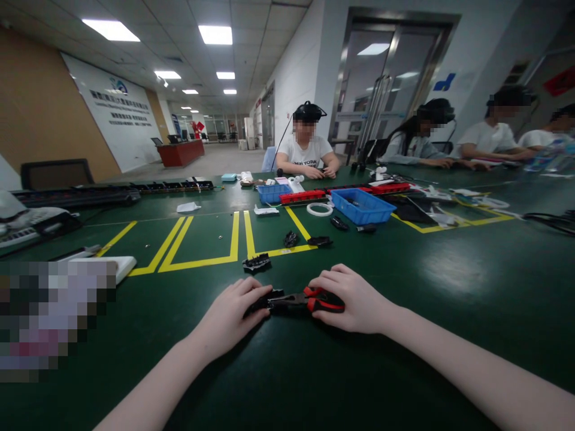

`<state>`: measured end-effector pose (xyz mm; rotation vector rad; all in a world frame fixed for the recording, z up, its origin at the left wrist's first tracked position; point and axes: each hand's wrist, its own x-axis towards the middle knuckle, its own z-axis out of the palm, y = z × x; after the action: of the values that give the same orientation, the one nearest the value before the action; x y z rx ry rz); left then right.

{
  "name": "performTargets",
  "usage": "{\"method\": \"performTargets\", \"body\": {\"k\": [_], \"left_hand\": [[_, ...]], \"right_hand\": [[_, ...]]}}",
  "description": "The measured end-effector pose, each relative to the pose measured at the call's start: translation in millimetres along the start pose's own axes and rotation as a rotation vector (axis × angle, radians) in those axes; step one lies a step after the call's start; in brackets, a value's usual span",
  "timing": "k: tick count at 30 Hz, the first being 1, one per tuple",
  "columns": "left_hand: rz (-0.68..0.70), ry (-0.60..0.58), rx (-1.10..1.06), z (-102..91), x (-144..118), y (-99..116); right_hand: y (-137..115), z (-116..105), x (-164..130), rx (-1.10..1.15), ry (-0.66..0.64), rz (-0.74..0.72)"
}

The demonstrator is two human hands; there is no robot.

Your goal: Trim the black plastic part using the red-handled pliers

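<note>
Gripping the pliers in my right hand, their tips at the black part pinched in my left hand, I could crack it by squeezing too hard.

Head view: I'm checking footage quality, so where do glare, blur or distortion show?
All in the head view: pale glare on the green table beyond the right forearm; ceiling lights washed out white; wall lettering soft; picture edges stretched; red-handled pliers reasonably clear.

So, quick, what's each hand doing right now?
Left hand: closed, holding a black part.
Right hand: closed round the handles of the pliers.
</note>
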<state>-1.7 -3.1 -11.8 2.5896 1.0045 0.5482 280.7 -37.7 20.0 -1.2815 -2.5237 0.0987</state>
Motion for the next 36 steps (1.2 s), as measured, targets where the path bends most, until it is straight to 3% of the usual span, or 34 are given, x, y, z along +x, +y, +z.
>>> {"method": "performTargets", "body": {"k": [19, 36], "left_hand": [[-0.009, -0.008, -0.013, -2.2, 2.3, 0.6], [-0.029, -0.008, -0.036, -2.9, 2.2, 1.8]], "right_hand": [[6.3, -7.1, 0.1, -0.057, 0.017, -0.059], [3.3, -5.0, 0.3, -0.062, 0.006, -0.027]]}}
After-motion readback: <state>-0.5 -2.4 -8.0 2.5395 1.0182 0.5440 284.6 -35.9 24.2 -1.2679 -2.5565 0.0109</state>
